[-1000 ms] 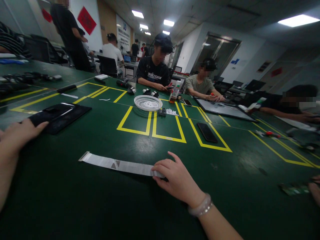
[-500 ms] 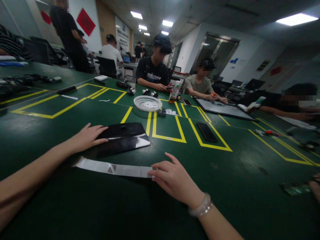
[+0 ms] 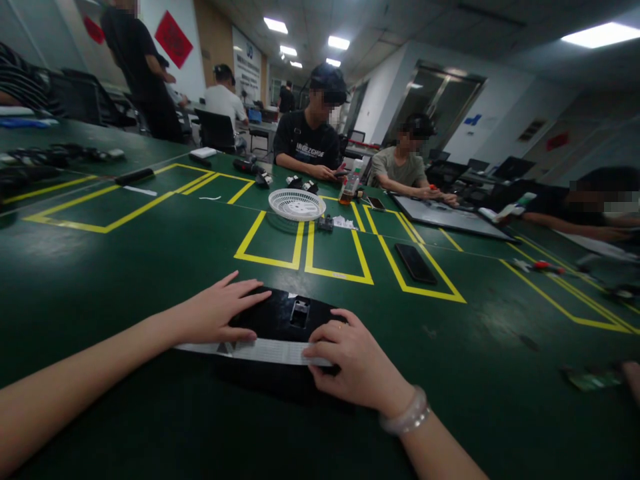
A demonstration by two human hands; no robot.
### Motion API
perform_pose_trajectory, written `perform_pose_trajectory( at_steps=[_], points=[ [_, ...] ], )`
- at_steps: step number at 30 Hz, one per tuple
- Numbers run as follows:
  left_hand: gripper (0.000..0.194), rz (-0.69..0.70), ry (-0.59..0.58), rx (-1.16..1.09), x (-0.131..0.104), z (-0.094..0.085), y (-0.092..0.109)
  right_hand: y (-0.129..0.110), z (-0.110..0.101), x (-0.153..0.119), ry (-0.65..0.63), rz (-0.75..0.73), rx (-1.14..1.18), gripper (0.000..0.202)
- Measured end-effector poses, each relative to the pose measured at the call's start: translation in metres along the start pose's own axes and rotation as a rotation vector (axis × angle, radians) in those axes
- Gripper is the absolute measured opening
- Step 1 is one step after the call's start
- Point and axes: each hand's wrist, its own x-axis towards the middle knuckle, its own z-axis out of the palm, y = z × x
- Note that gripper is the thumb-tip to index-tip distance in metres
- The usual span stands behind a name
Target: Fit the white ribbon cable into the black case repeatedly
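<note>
A flat black panel (image 3: pixel 273 317) lies on the green table in front of me, with a small rectangular opening holding a metallic part in its upper face. A long whitish flat ribbon cable (image 3: pixel 280 351) stretches across the panel's near side. My left hand (image 3: pixel 215 312) rests on the panel's left part, fingers spread, its thumb touching the cable. The cable's right end is pinched between the thumb and fingers of my right hand (image 3: pixel 350 360), which wears a bracelet. The fingers partly hide that end, and the left hand covers part of the cable's other side.
Yellow tape (image 3: pixel 267 260) marks rectangles on the table. Beyond the panel are a white round basket (image 3: pixel 297 205), a black phone (image 3: pixel 416 263), a bottle (image 3: pixel 350 187) and a dark cylinder (image 3: pixel 134 177). Several people sit across the table; one works at a grey board (image 3: pixel 450 217).
My left hand has brought the black panel right and nearer, and it now lies under the ribbon cable. The panel's opening now shows. My right hand stays at the cable's right end.
</note>
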Motion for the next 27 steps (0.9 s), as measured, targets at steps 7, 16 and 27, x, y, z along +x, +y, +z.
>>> perform_pose_trajectory(
  at_steps=[7, 16, 27],
  points=[
    [0.091, -0.004, 0.022, 0.037, -0.002, -0.003, 0.008, -0.001, -0.004, -0.001, -0.078, 0.028, 0.041, 0.008],
    [0.091, 0.014, 0.078, 0.062, -0.005, -0.003, 0.013, 0.002, -0.002, 0.000, -0.051, 0.003, 0.013, 0.012],
    [0.103, 0.302, -0.112, -0.105, -0.009, -0.014, 0.049, -0.003, 0.000, 0.000, -0.039, -0.038, -0.039, 0.008]
  ],
)
